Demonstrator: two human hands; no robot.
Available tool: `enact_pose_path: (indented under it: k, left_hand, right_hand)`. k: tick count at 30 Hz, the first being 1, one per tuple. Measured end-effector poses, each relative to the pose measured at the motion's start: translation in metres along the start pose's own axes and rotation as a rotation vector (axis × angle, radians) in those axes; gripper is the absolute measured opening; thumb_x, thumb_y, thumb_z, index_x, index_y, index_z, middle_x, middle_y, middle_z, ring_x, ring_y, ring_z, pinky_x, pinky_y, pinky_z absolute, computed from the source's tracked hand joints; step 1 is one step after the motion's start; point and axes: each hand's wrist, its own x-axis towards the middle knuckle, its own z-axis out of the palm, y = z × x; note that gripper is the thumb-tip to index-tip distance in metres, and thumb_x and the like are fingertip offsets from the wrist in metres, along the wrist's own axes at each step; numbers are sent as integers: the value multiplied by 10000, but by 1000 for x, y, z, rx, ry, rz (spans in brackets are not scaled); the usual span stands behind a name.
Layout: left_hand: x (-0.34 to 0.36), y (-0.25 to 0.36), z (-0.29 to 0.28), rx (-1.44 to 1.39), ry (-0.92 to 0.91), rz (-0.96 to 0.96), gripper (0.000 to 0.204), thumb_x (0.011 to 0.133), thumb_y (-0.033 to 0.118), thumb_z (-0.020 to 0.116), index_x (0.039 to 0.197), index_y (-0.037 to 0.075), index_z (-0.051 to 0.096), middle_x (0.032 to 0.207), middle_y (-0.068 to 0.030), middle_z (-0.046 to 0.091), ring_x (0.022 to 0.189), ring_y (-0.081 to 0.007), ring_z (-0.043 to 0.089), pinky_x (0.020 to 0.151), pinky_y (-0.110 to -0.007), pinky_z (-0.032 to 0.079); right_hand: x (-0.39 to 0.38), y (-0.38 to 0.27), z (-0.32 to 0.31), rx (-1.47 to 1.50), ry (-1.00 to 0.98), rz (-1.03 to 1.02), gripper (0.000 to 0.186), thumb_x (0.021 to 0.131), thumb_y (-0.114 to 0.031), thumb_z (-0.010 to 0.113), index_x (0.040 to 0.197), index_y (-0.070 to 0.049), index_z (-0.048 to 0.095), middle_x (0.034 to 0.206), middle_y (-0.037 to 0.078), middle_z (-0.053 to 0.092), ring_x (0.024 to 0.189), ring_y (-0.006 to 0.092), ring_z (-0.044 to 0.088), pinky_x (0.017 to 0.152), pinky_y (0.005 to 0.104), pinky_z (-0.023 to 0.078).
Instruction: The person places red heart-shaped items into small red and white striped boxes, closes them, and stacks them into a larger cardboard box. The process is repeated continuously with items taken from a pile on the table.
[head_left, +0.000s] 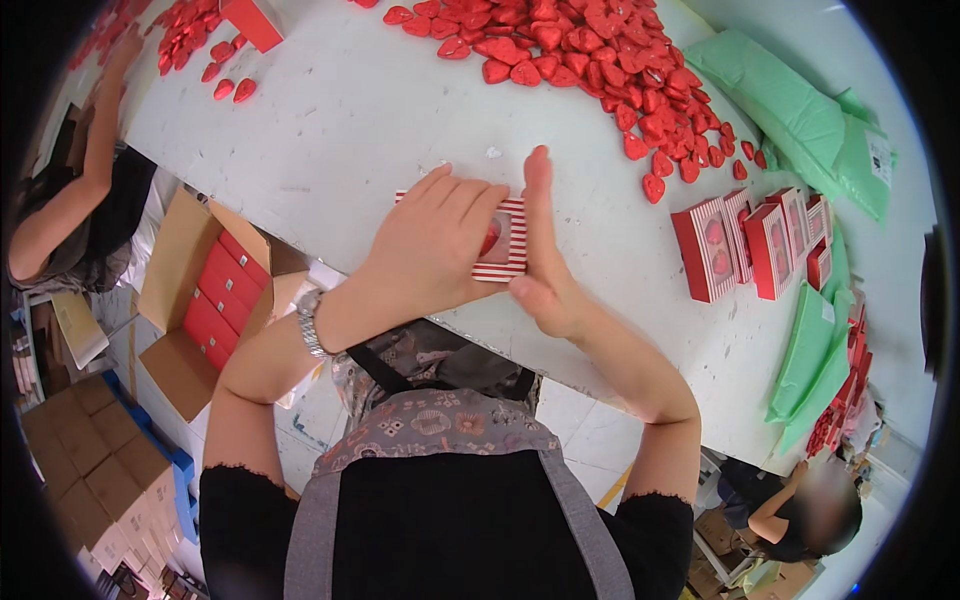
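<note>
A small red-and-white striped gift box [514,238] lies at the near edge of the white table, between my two hands. Part of a red heart shows through its clear window. My left hand [430,228] covers the box's left part, fingers bent over its top and holding it. Flat against the right side, my right hand [546,262] has its fingers stretched away from me and its thumb by the near corner. Beneath my left hand, most of the box is hidden. A big pile of red foil-wrapped heart candies [590,60] spreads across the far side.
Several striped window boxes [710,250] stand at the right, beside green plastic bags [780,110]. A red box [253,24] sits among loose hearts at the far left. Below the left edge, an open carton [180,260] holds red boxes. Other people work at left and lower right.
</note>
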Motion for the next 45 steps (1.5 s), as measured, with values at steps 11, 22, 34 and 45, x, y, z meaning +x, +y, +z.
enact_pose_path:
  k: [11, 22, 34, 45]
  left_hand:
    - [52, -113, -83, 23, 366, -260, 713, 740, 266, 796, 1313, 26, 446, 1338, -187, 471, 1242, -344, 477, 1014, -427, 424]
    - [37, -183, -96, -568, 867, -578, 523, 893, 127, 637, 1339, -39, 419, 1164, -128, 590, 1014, -190, 605, 865, -346, 525]
    - [-42, -6, -18, -1106, 337, -844, 336, 908, 96, 654, 1194, -2, 506, 1121, -57, 574, 878, -61, 555, 660, -208, 484]
    - [-51, -22, -43, 14, 211, -623, 894, 765, 291, 797, 1473, 43, 311, 1377, -161, 433, 1313, -271, 425, 1050, -428, 405]
  right_hand:
    - [-48, -60, -50, -1012, 119, 53, 793, 637, -127, 827, 1371, -67, 531, 1346, 200, 455, 1176, 370, 484, 953, 427, 452]
    - [-89, -47, -127, -1702, 781, 73, 645, 754, -184, 813, 1341, -87, 565, 1372, 174, 491, 1227, 360, 470, 1011, 423, 415]
    - [12, -26, 12, -1055, 53, 36, 897, 547, -287, 874, 1343, -86, 511, 1254, 118, 501, 1151, 339, 479, 941, 463, 386]
    - [6, -26, 2, -926, -28, -68, 990, 505, -282, 884, 1356, 5, 468, 1334, 160, 525, 1107, 293, 529, 932, 419, 434]
